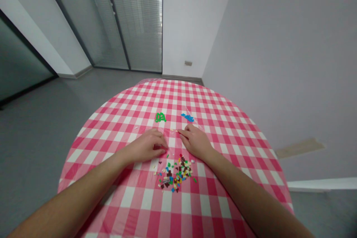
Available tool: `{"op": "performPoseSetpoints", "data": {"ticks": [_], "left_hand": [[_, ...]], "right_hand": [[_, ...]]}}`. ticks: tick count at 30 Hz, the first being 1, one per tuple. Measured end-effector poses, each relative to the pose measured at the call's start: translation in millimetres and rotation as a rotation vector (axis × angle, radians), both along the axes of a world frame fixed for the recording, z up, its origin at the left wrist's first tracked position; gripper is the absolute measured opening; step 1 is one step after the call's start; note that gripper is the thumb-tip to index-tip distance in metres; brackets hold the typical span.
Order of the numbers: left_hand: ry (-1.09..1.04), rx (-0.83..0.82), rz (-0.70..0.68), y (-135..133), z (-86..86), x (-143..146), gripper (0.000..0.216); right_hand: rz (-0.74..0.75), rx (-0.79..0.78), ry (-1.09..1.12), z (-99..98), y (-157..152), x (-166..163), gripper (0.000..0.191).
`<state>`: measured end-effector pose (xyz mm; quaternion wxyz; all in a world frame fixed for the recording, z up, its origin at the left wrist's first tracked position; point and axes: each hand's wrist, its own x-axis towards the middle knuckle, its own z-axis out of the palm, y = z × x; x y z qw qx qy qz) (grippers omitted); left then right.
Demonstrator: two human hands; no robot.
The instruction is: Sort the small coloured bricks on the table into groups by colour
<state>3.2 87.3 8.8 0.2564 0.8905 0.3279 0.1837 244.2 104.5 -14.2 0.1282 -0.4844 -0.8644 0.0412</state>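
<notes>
Multicoloured brick pile (175, 176), left hand (149, 145), right hand (195, 142) beside

A loose pile of tiny mixed-colour building bricks (177, 174) lies scattered flat at lower centre of the frame; a few pale bricks (173, 130) lie separately just above it.

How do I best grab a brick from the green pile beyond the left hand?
Probably from above, pinching one piece at the near edge of the green pile by its sides: the pieces are tiny, lie low on the tablecloth and bunch together.
</notes>
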Motion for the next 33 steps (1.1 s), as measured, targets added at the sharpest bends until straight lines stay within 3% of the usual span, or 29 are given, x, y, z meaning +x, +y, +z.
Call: {"op": "performPoseSetpoints", "data": {"ticks": [5,17,20,26,33], "left_hand": [[0.03,0.002,-0.111,-6,2.2,6,0.015],[0.05,0.095,-0.072,-4,-6.6,14,0.012],[-0.009,0.157,0.062,6,-11.3,6,0.013],[-0.026,0.217,0.532,43,-26.1,-25,0.02],[0.083,0.224,0.646,53,-36.3,-29,0.019]], "right_hand": [[0.007,-0.02,-0.014,0.8,-1,-1,0.029],[0.012,-0.051,-0.006,2.0,-2,-3,0.031],[0.009,-0.057,0.024,1.8,-1,-2,0.031],[0.005,-0.089,0.051,2.4,-1,-2,0.033],[0.0,-0.104,0.061,2.9,-2,-1,0.034]]}}
